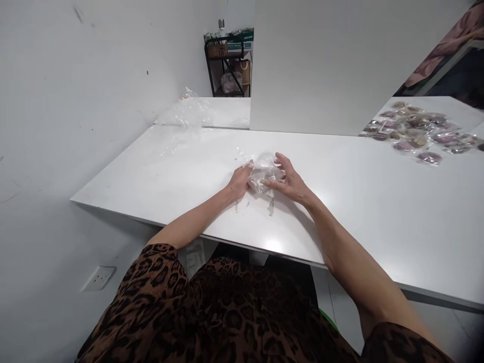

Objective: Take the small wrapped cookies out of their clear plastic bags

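Note:
Between my two hands, over the middle of the white table (196,186), is a crinkled clear plastic bag (260,176). My left hand (241,180) grips its left side, fingers partly hidden behind the plastic. From the right, my right hand (289,181) curls round the bag, with the thumb on the near side and the fingers at the far side. Glare and folds in the plastic hide whatever may be inside. A few small dark specks lie on the tabletop just in front of the bag.
Loose clear plastic bags (189,111) lie at the far left by the wall. Many small wrapped packets (419,128), purple and brown, spread at the far right. A white partition (310,65) rises behind the table. Beyond it stand a black shelf (227,65) and a person's pink sleeve (438,55).

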Demonstrator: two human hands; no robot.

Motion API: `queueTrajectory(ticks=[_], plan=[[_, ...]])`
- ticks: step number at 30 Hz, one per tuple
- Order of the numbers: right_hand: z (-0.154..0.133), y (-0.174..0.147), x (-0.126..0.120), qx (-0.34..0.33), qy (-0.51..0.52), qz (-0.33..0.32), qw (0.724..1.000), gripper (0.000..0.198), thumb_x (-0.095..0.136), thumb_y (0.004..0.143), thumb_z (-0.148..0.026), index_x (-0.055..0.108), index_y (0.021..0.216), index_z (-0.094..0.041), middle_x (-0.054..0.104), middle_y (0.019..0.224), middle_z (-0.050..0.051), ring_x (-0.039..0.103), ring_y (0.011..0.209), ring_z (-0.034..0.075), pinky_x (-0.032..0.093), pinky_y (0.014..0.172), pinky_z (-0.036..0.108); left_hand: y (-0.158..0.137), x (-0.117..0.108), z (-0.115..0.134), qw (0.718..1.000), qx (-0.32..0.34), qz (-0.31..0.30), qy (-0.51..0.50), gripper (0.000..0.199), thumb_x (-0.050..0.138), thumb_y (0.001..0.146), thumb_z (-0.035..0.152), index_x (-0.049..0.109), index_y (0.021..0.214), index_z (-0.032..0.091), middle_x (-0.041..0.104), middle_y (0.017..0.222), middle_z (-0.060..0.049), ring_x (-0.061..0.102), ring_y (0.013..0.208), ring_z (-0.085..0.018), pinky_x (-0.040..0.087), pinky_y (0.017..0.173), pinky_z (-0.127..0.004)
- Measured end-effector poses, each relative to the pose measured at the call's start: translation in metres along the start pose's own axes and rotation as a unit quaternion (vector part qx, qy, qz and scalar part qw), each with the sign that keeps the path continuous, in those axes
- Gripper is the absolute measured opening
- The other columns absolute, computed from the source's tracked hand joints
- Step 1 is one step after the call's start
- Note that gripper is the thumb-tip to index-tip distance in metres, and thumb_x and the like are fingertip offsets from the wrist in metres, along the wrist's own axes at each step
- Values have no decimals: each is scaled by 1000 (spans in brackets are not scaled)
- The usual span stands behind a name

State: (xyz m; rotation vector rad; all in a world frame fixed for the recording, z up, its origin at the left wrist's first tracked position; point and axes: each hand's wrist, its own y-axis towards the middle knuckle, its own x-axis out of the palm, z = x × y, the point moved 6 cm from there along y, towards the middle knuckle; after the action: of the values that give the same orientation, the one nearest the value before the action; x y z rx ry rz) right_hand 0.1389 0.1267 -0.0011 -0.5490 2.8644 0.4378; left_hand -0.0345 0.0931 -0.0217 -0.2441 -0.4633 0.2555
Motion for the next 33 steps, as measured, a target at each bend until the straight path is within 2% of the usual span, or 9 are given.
queueTrajectory(ticks=[3, 6, 9, 12, 16, 19, 24, 28, 33], plan=[[9, 4, -6, 13, 75, 66, 995, 61, 84, 71, -69, 73, 111, -25, 73, 112, 7, 67, 102, 26, 58, 92, 44, -4, 3, 2, 999, 9, -40, -10, 20, 76, 91, 35, 75, 93, 15, 76, 86, -4, 70, 81, -16, 56, 88, -32], [29, 9, -22, 72, 245, 177, 951, 46, 82, 75, -66, 68, 85, -23, 69, 82, 1, 66, 78, 18, 59, 70, 33, -9, 8, 3, 996, 6, -87, -20, 23, 76, 92, 36, 79, 98, 14, 78, 97, -7, 71, 88, -16, 56, 91, -31], [40, 13, -29, 111, 361, 215, 900, 38, 81, 80, -58, 66, 90, -24, 70, 83, -1, 69, 78, 17, 61, 65, 31, -11, 11, 2, 993, -14, -113, -9, 20, 77, 89, 30, 79, 98, 12, 78, 101, -9, 70, 88, -16, 55, 92, -32], [36, 13, -31, 110, 390, 216, 888, 31, 75, 86, -55, 66, 92, -26, 73, 86, -1, 72, 83, 19, 63, 69, 34, -10, 3, 1, 997, -11, -74, 18, 36, 80, 85, 25, 71, 119, 15, 75, 109, -9, 70, 96, -18, 54, 97, -35], [17, 6, -28, 88, 367, 203, 904, 30, 72, 87, -56, 66, 93, -27, 74, 92, 0, 74, 94, 22, 63, 74, 36, -17, -4, 24, 975, 166, -44, 141, 68, 80, 88, 35, 49, 148, 30, 62, 138, -9, 59, 133, -24, 44, 115, -40], [3, 2, -19, 85, 328, 169, 926, 37, 71, 84, -62, 67, 97, -27, 76, 105, 4, 72, 107, 26, 62, 76, 38, -33, 6, 40, 899, 313, -62, 299, 64, 86, 81, 39, 59, 139, 30, 48, 156, -10, 35, 154, -31, 28, 126, -45], [-4, 0, -9, 85, 306, 118, 941, 49, 69, 81, -73, 66, 102, -28, 75, 111, 5, 71, 109, 28, 60, 76, 41, -42, 21, 32, 804, 362, -94, 463, 23, 83, 83, 37, 74, 101, 26, 50, 158, -8, 25, 158, -34, 11, 130, -53], [10, 2, -17, 120, 332, 158, 922, 44, 67, 84, -69, 66, 94, -26, 75, 95, 6, 72, 92, 25, 60, 68, 37, -47, 19, 33, 795, 401, -95, 446, 11, 67, 95, 31, 70, 87, 24, 59, 145, -9, 33, 154, -29, 10, 130, -50], [31, 7, -31, 183, 374, 230, 879, 23, 69, 88, -44, 59, 83, -24, 73, 82, 1, 65, 65, 15, 54, 54, 27, -67, 10, 49, 834, 411, -59, 364, 14, 60, 98, 36, 65, 94, 24, 60, 141, -12, 41, 148, -28, 20, 128, -46]])
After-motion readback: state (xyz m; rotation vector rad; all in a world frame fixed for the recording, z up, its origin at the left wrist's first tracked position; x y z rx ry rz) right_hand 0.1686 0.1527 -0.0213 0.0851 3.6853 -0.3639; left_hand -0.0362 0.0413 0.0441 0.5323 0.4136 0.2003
